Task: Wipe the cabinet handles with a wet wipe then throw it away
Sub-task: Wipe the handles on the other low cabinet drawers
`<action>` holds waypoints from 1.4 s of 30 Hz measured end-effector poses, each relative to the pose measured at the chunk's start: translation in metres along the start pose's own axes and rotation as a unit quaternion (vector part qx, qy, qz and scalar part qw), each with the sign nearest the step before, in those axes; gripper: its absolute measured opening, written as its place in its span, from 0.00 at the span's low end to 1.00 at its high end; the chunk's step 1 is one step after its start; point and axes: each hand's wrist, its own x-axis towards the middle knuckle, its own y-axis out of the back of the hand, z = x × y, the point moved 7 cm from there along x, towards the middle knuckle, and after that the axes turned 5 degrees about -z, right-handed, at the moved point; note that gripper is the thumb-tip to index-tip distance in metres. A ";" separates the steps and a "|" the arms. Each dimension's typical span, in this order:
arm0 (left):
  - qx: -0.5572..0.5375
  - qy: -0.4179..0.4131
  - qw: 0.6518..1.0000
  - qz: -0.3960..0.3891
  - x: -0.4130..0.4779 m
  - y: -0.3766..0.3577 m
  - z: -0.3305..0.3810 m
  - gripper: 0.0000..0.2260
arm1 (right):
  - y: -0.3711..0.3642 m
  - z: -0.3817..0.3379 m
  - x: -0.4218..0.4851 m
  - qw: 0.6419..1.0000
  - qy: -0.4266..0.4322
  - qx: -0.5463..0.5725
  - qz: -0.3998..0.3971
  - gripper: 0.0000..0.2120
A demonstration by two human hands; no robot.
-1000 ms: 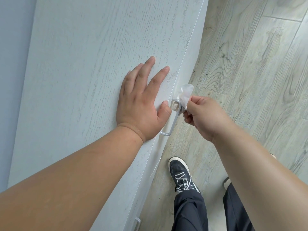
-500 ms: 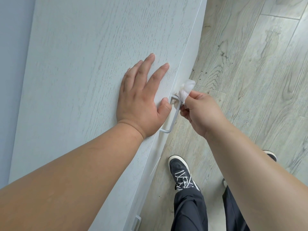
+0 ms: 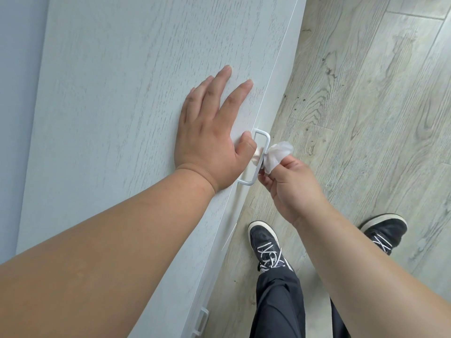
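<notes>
A white metal loop handle (image 3: 263,139) juts from the front edge of the pale wood-grain cabinet (image 3: 122,106). My left hand (image 3: 210,132) lies flat on the cabinet top, fingers straight, thumb beside the handle's inner side. My right hand (image 3: 290,184) pinches a crumpled white wet wipe (image 3: 278,156) and holds it against the middle of the handle's outer bar. Part of the bar is hidden by the wipe and fingers.
A second white handle (image 3: 201,322) shows lower on the cabinet front near the bottom edge. Grey wood-plank floor (image 3: 366,93) fills the right side. My two dark sneakers (image 3: 264,245) (image 3: 385,229) stand close to the cabinet. A blue-grey wall (image 3: 19,93) runs along the left.
My right hand has slid the wipe down from the handle's upper corner to the middle of the bar. The upper corner is now bare. My left hand stays flat.
</notes>
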 end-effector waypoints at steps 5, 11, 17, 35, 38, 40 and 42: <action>0.000 -0.003 1.000 0.006 0.000 -0.001 -0.002 0.32 | 0.004 0.022 -0.020 0.988 0.020 -0.146 0.039 0.11; -0.004 0.001 1.000 0.008 0.000 -0.002 -0.003 0.31 | 0.002 -0.013 -0.021 0.980 0.057 -0.156 0.106 0.14; -0.008 0.008 1.000 -0.007 -0.002 -0.001 -0.003 0.31 | -0.012 0.008 -0.048 0.923 0.074 -0.350 0.142 0.14; 0.004 0.028 0.999 -0.014 -0.150 -0.011 -0.028 0.31 | -0.025 0.029 -0.052 0.954 0.024 -0.276 0.111 0.13; 0.001 0.032 0.999 -0.008 -0.152 -0.012 -0.029 0.31 | -0.028 0.032 -0.049 0.968 0.011 -0.231 0.101 0.12; 0.002 0.033 0.999 -0.002 -0.152 -0.012 -0.029 0.31 | -0.026 0.031 -0.047 0.967 0.006 -0.235 0.100 0.12; 0.001 0.035 0.999 0.007 -0.152 -0.012 -0.030 0.31 | -0.022 0.028 -0.047 0.956 0.014 -0.274 0.101 0.14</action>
